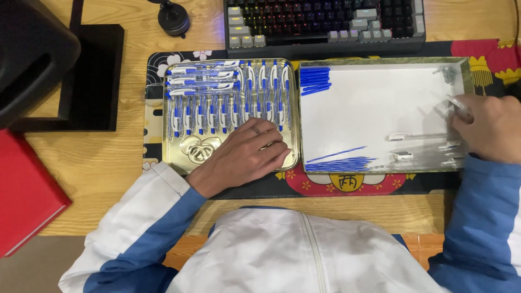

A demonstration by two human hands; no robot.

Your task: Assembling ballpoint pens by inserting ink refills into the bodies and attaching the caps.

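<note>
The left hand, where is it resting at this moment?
In the head view, the left hand lies flat in the gold tin tray, on its lower right part, just below the rows of blue-and-white pens.

The person wore a white jacket with blue panels: the left sleeve (130,228) was white over blue (a blue band ran toward the cuff), the right sleeve (483,217) mostly blue. A zip ran down the white front. Both hands were bare.
</note>
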